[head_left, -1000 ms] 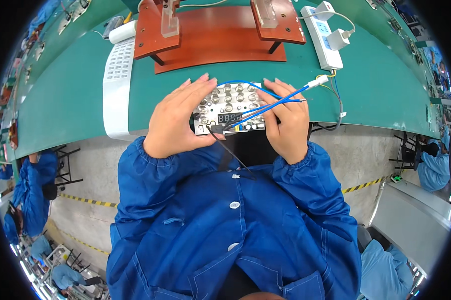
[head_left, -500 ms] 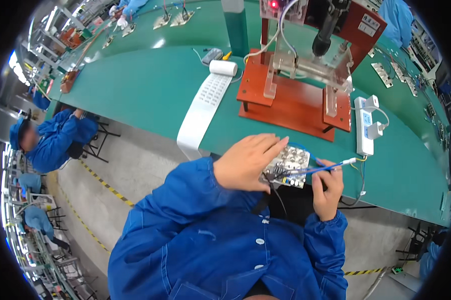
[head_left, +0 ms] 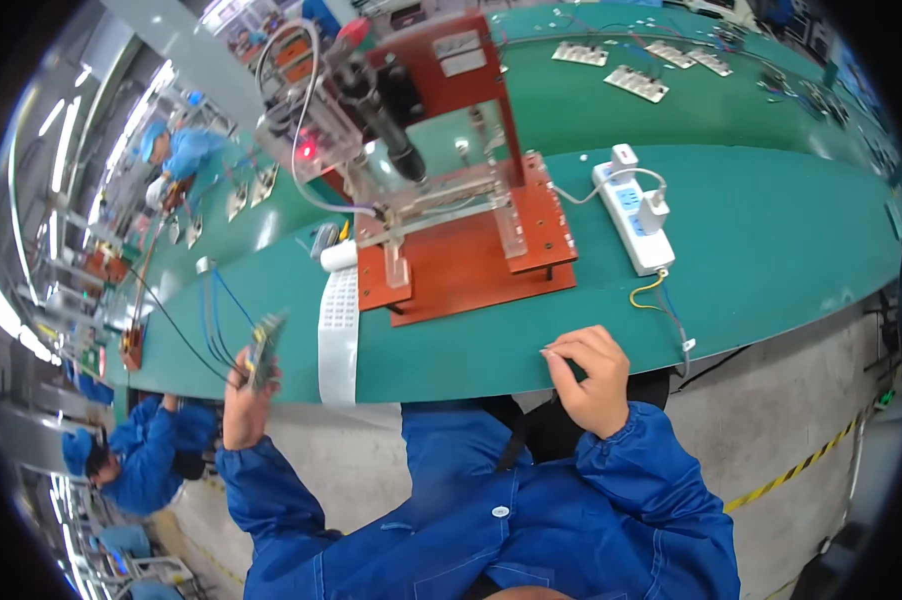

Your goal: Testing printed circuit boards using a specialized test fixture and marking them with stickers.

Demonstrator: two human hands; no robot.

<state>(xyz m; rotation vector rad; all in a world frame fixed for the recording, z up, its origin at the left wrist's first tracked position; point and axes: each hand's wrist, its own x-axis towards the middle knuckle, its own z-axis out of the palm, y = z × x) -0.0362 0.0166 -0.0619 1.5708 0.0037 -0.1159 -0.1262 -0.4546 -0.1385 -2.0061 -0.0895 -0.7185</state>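
My left hand [head_left: 246, 408] grips a circuit board [head_left: 262, 358] by its lower end, over the left part of the green table. The board is tilted nearly edge-on and a little blurred. Blue and dark wires [head_left: 211, 315] trail from it up to the left, with a white connector [head_left: 205, 265] at their far end. Above the table's front edge is my right hand [head_left: 593, 380], its fingers curled in and the thumb close to the index finger. Nothing shows between them.
A red press fixture [head_left: 481, 295] with clear plastic parts stands mid-table. Left of it a white label roll [head_left: 339, 256] trails its strip [head_left: 338, 345] over the front edge. A white power strip [head_left: 631, 215] lies to the right. More boards [head_left: 636, 84] lie on the farther table.
The board has gone from in front of me to the far left in my left hand. My right hand has let go of the wires. The view has turned, shifting the fixture leftward.
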